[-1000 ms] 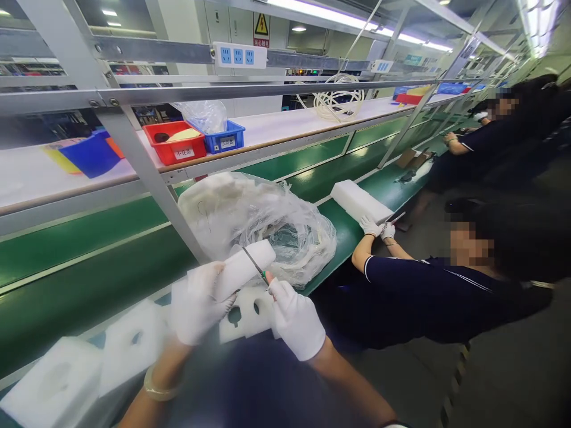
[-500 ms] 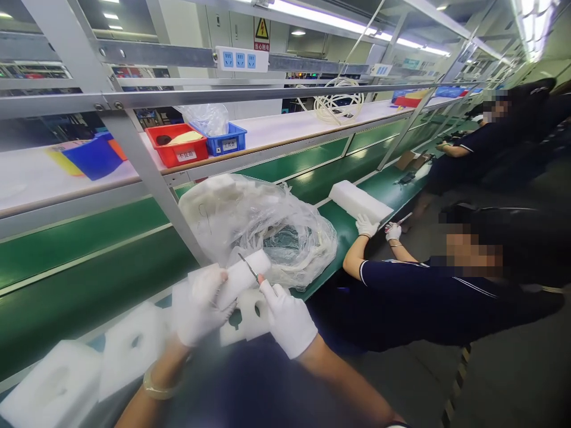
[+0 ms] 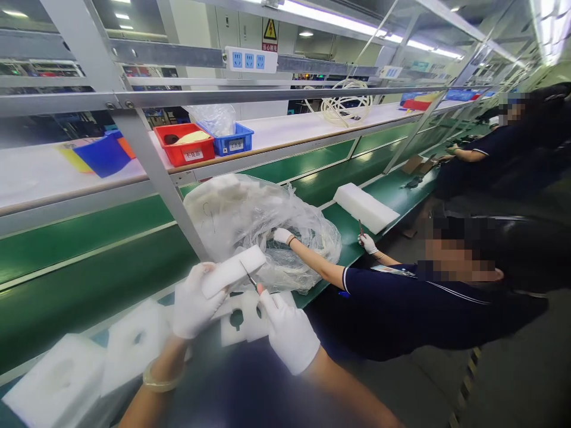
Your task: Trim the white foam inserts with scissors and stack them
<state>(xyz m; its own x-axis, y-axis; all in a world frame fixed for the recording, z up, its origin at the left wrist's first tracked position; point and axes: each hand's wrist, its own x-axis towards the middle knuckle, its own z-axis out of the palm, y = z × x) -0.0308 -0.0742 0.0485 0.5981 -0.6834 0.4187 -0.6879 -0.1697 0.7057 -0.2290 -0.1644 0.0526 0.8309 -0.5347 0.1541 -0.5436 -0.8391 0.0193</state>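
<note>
My left hand (image 3: 196, 303), in a white glove, is closed around the near end of a white foam block (image 3: 236, 270) held up off the bench. In my right hand (image 3: 292, 333), also gloved, is a slim pointed metal tool (image 3: 248, 274), its tip against or just over the foam's face; whether it has cut in I cannot tell. A bare fingertip shows at the tool's grip. Below my hands lie white foam pieces with cut-out holes (image 3: 244, 336). More holed foam blocks (image 3: 56, 374) sit at the lower left.
A clear plastic bag (image 3: 223, 217) with white foam lies ahead. A co-worker's gloved hand (image 3: 282, 236) reaches into it; their other hand (image 3: 368, 244) holds a thin tool. Beyond is a long foam block (image 3: 366, 208). A metal post (image 3: 167, 184) stands close on my left.
The co-worker's one hand has moved from the long foam block left into the plastic bag. The foam in my left hand has turned slightly, the tool still at it.
</note>
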